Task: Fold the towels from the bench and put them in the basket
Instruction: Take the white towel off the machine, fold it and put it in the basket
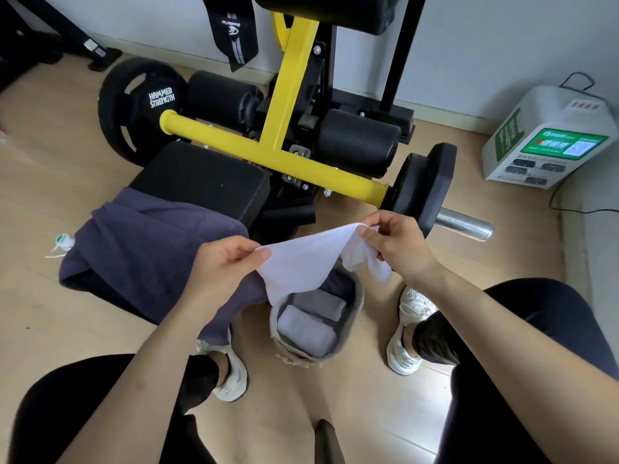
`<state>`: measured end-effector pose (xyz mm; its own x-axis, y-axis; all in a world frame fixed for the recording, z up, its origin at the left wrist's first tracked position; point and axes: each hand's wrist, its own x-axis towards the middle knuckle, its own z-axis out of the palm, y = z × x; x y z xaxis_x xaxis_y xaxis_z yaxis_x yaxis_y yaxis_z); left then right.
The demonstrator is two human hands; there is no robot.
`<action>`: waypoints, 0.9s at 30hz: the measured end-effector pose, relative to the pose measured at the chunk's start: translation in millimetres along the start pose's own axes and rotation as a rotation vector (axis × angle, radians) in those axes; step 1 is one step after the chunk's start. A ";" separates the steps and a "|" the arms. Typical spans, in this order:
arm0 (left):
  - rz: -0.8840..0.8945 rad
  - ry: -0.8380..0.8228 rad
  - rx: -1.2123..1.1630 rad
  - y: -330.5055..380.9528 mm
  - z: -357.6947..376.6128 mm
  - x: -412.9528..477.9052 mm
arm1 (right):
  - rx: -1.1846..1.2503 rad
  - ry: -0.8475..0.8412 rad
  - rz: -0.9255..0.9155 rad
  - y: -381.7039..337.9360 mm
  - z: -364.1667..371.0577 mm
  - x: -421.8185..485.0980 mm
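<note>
both bare forearms reach forward and inward. the left hand pinches with thumb and forefinger, palm turned right; the right hand pinches likewise, fingers curled, slightly higher.

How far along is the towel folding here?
Done: two folded towels already lie in the basket. In hand: the left hand and right hand hold a white towel stretched above it. Left: the purple towel draped over the bench.

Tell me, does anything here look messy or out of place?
Mostly the purple towel: it lies rumpled on the bench, one end trailing to the floor. A small green-and-white scrap also lies on the floor beside it.
</note>
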<state>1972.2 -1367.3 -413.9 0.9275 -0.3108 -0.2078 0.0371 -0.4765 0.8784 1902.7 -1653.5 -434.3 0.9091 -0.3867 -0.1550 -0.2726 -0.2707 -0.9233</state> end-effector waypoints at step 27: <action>-0.143 -0.085 -0.432 12.2 64.2 -21.5 | 0.374 -0.257 -0.001 -10.6 43.3 -38.5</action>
<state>1928.9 -1419.3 -426.3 0.8687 -0.3421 -0.3583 0.3306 -0.1384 0.9336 1884.3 -1597.5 -433.7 0.9708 -0.1427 -0.1928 -0.1821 0.0845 -0.9796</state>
